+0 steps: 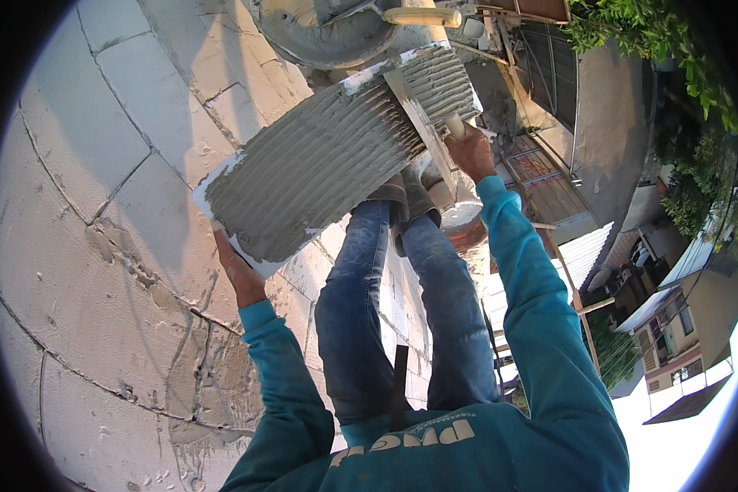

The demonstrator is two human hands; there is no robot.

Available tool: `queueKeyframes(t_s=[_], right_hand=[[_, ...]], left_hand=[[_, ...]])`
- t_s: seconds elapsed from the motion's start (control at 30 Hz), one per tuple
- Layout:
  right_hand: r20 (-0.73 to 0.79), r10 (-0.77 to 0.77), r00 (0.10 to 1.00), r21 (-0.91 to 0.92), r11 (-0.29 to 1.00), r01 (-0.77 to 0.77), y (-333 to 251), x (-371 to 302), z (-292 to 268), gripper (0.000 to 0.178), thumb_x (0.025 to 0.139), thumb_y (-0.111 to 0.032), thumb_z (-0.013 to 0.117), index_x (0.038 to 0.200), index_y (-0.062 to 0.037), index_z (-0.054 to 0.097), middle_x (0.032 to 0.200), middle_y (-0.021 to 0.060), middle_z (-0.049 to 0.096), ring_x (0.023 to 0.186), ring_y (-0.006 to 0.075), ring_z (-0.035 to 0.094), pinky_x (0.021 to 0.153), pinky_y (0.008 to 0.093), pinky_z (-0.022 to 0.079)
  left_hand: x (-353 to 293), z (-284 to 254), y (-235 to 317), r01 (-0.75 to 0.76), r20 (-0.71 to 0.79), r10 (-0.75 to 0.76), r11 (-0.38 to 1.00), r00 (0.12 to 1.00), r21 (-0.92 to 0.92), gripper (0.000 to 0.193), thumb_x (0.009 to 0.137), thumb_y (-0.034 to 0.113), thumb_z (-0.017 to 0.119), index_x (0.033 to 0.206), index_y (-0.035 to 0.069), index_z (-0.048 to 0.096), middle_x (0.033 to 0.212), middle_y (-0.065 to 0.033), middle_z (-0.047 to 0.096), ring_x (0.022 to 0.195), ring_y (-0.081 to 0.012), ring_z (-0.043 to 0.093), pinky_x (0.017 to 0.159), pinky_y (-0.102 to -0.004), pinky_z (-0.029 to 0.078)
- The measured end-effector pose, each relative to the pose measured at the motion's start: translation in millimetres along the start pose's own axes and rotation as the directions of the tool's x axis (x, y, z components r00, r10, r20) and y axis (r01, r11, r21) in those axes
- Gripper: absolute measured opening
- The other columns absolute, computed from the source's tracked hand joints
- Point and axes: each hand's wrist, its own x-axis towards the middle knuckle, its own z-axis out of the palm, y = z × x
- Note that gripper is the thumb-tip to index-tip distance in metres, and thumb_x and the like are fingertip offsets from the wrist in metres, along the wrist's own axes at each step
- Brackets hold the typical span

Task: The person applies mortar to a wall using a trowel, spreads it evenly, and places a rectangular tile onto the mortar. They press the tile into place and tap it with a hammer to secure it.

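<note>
Most of the white masonry block [264, 267] carries combed mortar [320, 156]; only edges look undone. It spans from our left hand [242, 277], holding its left end, to our right hand [472, 153], gripping the notched trowel [421, 127].

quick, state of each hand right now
Left hand: at the edge of the mortar-coated block; full grip unclear.
Right hand: closed around the trowel handle.

One left hand [242, 277], one right hand [471, 154], one muddy block [303, 168], one trowel [415, 113], one gray tub [320, 57] and two trouser legs [353, 303] are showing.
</note>
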Motion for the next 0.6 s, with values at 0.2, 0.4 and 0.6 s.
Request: queueKeyframes(t_s=[0.2,0.4,0.6], right_hand=[[0.299,-0.105,0.949,-0.105,0.984,0.142,-111,-91,12,0.055,0.08,-0.038,0.069,0.129,-0.0122,0.064,0.108,0.0213,0.071,0.103,0.0388,0.067,0.094,0.0485,0.052],[0.252,-0.177,0.951,0.171,0.976,0.137,-150,-38,-40,0.042,0.086,-0.029,0.07,0.115,0.0016,0.064,0.091,0.0212,0.07,0.086,0.0357,0.069,0.078,0.0429,0.053],[0.326,-0.021,0.945,0.278,0.958,-0.075,-219,89,-60,0.051,0.093,-0.049,0.068,0.092,0.0024,0.061,0.07,0.0021,0.051,0.063,0.0139,0.046,0.062,0.0334,0.041]], left_hand=[[-3,-8,-7,0.091,0.038,-0.086,0.984,0.996,-0.154,0.071,0.102,0.051,0.049,0.152,0.002,0.038,0.149,-0.013,0.047,0.132,-0.028,0.05,0.112,-0.0401,0.041],[2,-23,-26,0.076,0.018,-0.074,0.975,0.997,-0.207,0.072,0.1,0.048,0.057,0.15,-0.002,0.04,0.149,-0.012,0.047,0.134,-0.0248,0.047,0.114,-0.037,0.037],[7,-37,-48,0.065,-0.026,-0.072,0.978,0.997,-0.199,0.069,0.101,0.045,0.058,0.147,-0.004,0.044,0.145,-0.0131,0.051,0.131,-0.0227,0.05,0.112,-0.0335,0.038]])
